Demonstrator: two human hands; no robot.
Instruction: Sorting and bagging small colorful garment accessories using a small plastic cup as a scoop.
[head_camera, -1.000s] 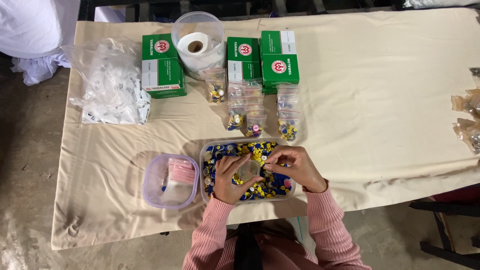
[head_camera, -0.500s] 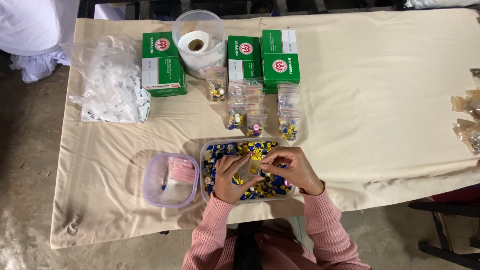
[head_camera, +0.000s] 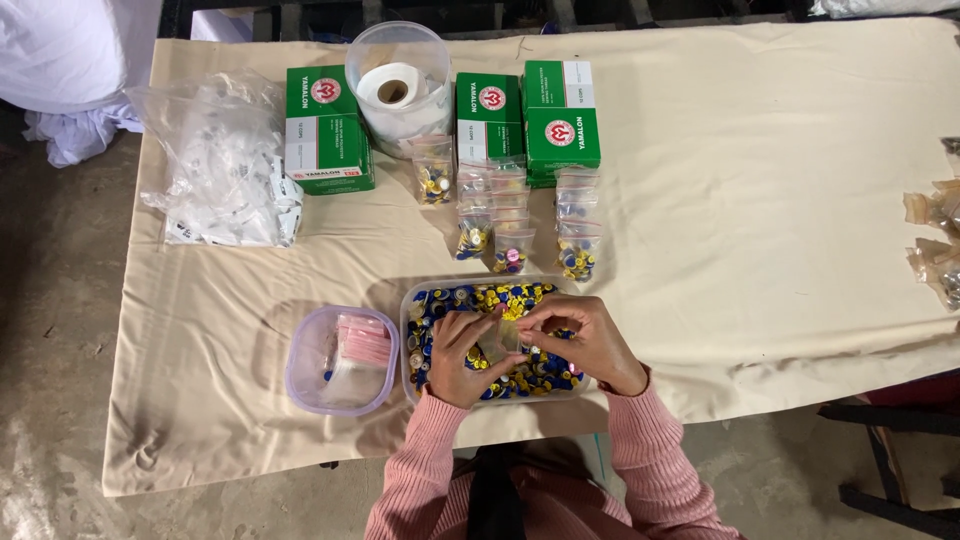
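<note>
Small clear bag (head_camera: 503, 335) sits pinched between left hand (head_camera: 462, 355) and right hand (head_camera: 582, 340), over the tray of blue and yellow caps (head_camera: 440, 305) at the tabletop's (head_camera: 760, 200) near edge. Its mouth direction is unclear. Filled bags (head_camera: 512, 250) lie farther back; many caps remain loose, so plenty is left.

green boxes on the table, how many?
3 visible: one green box left of the clear tub holding a paper roll, two right of it. Stacks may hide more.
</note>
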